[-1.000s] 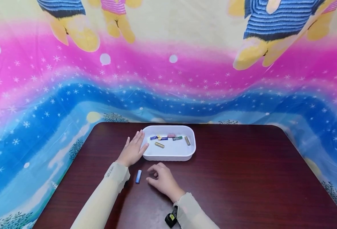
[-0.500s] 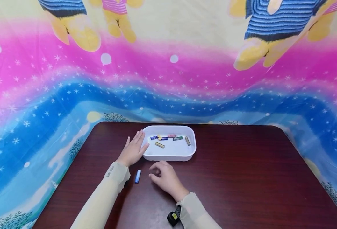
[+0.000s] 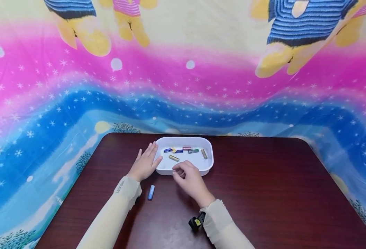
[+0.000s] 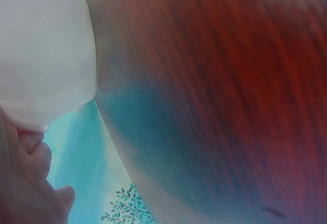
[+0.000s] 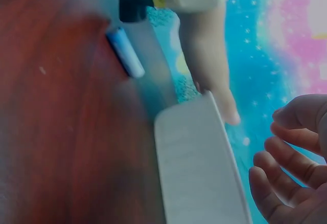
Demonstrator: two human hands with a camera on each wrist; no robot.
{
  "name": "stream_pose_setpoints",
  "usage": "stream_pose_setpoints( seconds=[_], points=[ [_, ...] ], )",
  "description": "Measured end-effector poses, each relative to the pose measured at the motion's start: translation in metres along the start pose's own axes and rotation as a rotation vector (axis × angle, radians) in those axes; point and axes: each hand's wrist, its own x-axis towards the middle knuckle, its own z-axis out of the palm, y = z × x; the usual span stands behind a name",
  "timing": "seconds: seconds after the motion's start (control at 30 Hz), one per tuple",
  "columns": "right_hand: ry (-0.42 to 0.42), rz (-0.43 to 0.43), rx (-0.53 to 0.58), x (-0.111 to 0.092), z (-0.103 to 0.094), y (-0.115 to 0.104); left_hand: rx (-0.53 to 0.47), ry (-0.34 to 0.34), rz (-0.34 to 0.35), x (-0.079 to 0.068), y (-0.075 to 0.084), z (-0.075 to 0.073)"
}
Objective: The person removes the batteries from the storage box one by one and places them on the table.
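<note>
A white plastic tray (image 3: pixel 184 168) stands at the far side of the table, with several small batteries lying in it. Among them are a gold battery (image 3: pixel 174 158), a green one (image 3: pixel 193 151) and a red one (image 3: pixel 187 148). My left hand (image 3: pixel 143 164) rests with extended fingers along the tray's left rim. Over the front rim hovers my right hand (image 3: pixel 191 180), its fingers loosely bent. The right wrist view shows nothing between the fingers and thumb of this hand. A light blue battery (image 3: pixel 151 192) lies on the table near my left wrist.
The dark wooden table (image 3: pixel 273 193) has rounded far corners. Behind it hangs a colourful printed cloth (image 3: pixel 183 86). A black wrist camera (image 3: pixel 197 222) sits on my right wrist, at the sleeve's end.
My right hand has moved forward and to the right, from near the blue battery to above the tray's front rim. The left hand has stayed on the rim.
</note>
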Motion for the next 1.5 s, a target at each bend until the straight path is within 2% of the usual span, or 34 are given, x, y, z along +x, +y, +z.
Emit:
stream_pose_setpoints(
  seconds=[0.17, 0.33, 0.63, 0.9, 1.27, 1.5],
  points=[
    [0.026, -0.028, -0.019, 0.013, -0.011, 0.004, -0.008, 0.006, 0.007, 0.000, 0.001, -0.001],
    [0.019, -0.041, -0.018, 0.026, -0.019, 0.006, -0.013, 0.003, 0.006, 0.000, 0.002, -0.002],
    [-0.048, 0.031, 0.011, 0.050, -0.026, 0.009, 0.000, -0.020, -0.004, 0.000, 0.002, -0.002],
    [-0.136, 0.108, -0.015, 0.073, -0.031, 0.017, 0.010, -0.011, -0.010, 0.002, 0.001, -0.002],
    [-0.310, 0.074, -0.099, 0.102, -0.028, 0.024, 0.020, -0.012, -0.007, 0.001, -0.001, 0.000],
    [-0.431, 0.069, -0.154, 0.118, -0.032, 0.018, 0.010, -0.013, -0.012, 0.001, -0.001, 0.001]
  ],
)
